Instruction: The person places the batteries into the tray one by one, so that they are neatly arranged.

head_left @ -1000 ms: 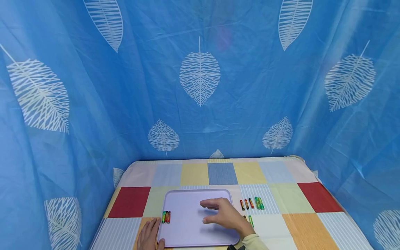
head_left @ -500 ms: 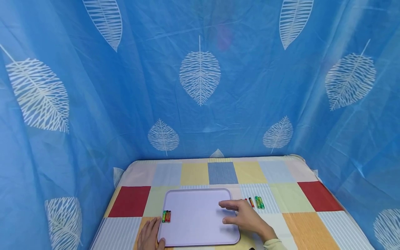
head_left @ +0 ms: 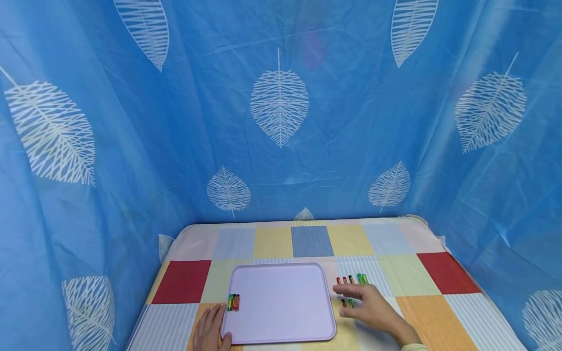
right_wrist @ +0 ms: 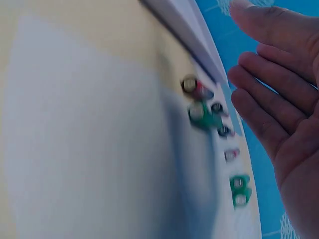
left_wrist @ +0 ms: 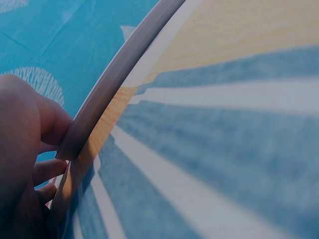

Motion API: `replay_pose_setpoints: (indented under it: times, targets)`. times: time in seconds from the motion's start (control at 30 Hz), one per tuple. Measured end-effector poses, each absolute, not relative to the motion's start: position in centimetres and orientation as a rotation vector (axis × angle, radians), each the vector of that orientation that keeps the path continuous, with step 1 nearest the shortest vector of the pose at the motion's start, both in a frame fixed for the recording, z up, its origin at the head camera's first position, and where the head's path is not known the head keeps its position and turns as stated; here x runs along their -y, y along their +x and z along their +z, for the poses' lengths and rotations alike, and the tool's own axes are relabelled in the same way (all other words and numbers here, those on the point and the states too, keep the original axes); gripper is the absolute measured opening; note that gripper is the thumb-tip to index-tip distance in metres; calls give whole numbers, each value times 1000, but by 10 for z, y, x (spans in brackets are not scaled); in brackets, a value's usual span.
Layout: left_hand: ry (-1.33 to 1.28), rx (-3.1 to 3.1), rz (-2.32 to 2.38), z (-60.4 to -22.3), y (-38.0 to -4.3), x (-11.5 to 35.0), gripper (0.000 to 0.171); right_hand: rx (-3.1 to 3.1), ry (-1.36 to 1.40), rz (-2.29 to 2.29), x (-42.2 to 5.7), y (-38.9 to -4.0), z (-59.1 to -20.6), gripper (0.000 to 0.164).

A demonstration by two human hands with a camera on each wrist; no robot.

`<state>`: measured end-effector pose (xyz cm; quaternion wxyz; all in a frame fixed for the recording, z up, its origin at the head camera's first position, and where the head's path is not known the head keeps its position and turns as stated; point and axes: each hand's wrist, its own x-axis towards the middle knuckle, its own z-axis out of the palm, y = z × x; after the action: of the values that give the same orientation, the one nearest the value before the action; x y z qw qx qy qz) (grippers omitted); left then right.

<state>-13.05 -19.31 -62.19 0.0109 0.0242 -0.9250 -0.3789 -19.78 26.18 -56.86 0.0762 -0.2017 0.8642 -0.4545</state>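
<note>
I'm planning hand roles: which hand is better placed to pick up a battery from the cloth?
The right hand, I'd judge: it is open, holds nothing and hovers close to the batteries on the cloth. The left hand touches the left edge of the tray, across from them.

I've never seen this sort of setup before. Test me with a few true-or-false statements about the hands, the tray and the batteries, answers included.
1. The left hand touches the tray. True.
2. Batteries lie near the tray's left edge. True.
3. Every battery is on the tray. False: other batteries lie on the tablecloth.
4. The right hand is empty. True.
5. The backdrop is plain red. False: the curtain is blue, with white leaves.
</note>
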Motion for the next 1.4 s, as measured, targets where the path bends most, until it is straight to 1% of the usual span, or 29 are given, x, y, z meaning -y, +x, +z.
replay_pose_setpoints:
  times: [0.3,0.57,0.83,1.07,1.4]
  targets:
    - [46,2888,-1136,-626,-131,195,67,-2660,-480,-1248,-283,-190,-574,54]
    - [54,2888,-1136,-627,-132,195,68,-2683,-401,-1216,-289,-189,-580,54]
    - [48,2884,-1153,-626,-131,195,68,-2747,-442,-1188,-288,-188,-586,51]
    - [80,2880,-1164,-624,-132,193,69,-2828,-454,-1103,-282,-188,-584,46]
    - [83,2886,-1159,-623,-131,192,68,-2858,-439,-1070,-279,-187,-581,43]
